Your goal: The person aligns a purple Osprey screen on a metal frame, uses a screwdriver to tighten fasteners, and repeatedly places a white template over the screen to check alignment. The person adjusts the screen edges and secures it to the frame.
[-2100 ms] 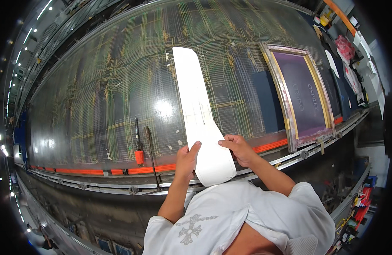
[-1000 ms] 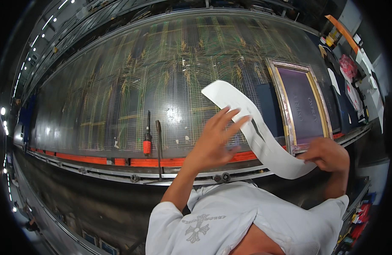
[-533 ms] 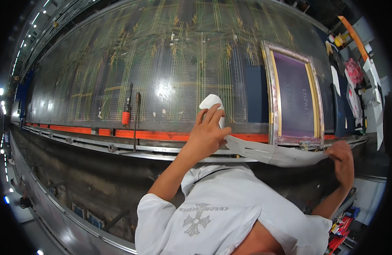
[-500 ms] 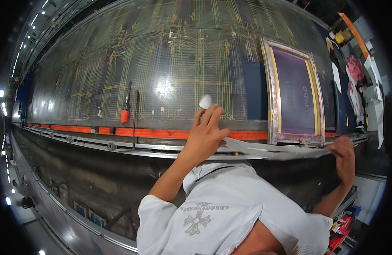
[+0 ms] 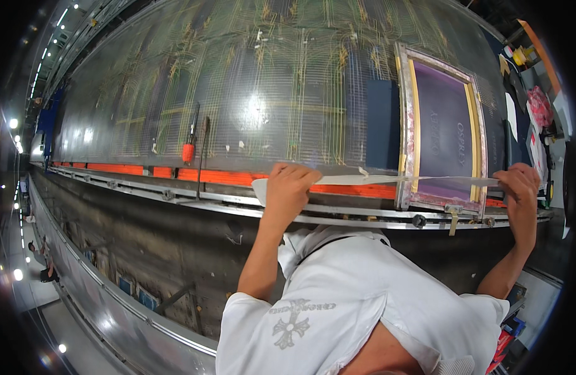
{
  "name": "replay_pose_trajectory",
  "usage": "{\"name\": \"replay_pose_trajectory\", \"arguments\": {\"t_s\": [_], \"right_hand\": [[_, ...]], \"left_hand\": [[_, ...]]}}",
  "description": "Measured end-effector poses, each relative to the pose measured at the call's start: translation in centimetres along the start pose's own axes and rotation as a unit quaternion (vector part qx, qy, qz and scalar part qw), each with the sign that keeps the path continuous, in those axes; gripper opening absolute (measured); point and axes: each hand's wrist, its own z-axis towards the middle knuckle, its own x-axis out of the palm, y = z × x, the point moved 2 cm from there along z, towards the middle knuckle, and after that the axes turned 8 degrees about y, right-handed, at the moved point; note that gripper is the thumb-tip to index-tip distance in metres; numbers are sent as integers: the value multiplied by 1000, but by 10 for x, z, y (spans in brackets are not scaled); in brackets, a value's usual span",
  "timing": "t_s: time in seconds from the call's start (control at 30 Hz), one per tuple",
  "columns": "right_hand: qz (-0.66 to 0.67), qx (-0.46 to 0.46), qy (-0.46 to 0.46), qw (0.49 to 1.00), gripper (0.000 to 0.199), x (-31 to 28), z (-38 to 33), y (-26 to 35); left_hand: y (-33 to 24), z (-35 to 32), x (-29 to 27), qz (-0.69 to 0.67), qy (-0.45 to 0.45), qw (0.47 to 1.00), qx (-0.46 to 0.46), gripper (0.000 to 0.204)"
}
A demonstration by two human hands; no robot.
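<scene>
Head view: long white strip (image 5: 363, 180), drawn out nearly straight and seen almost edge-on. Held along the right-hand part of the near edge of the tabletop (image 5: 231, 119); contact with that edge not possible to tell. Left hand (image 5: 292, 186): gripped the strip near its left end, with fingers curled over it; strip end bent down beyond. Right hand (image 5: 519, 181): closed on the strip's right end.

Framed purple screen (image 5: 446, 128): stood towards the tabletop's right end, near side behind the strip. Navy sheet (image 5: 381, 125): lay flat just left of the screen. Orange-handled tool (image 5: 188, 152): lay left of centre, handle towards the near edge. Dark rod (image 5: 202, 147): lay just right of the tool, reached over the near edge. Orange band (image 5: 113, 168): ran along that edge. Pink bundle (image 5: 538, 107): showed near the right end.
</scene>
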Motion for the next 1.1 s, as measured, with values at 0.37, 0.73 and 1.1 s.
{"name": "replay_pose_trajectory", "arguments": {"t_s": [0.37,0.73,1.1], "right_hand": [[-138,-23,-202,969,39,-48,33,10],[819,22,129,559,92,190,108,82],[749,61,-195,630,62,151,221,50]], "left_hand": [[11,19,-8,-112,-33,991,70,46],[64,10,24,-331,88,938,-48,29],[78,-7,63,-420,196,870,-171,24]]}}
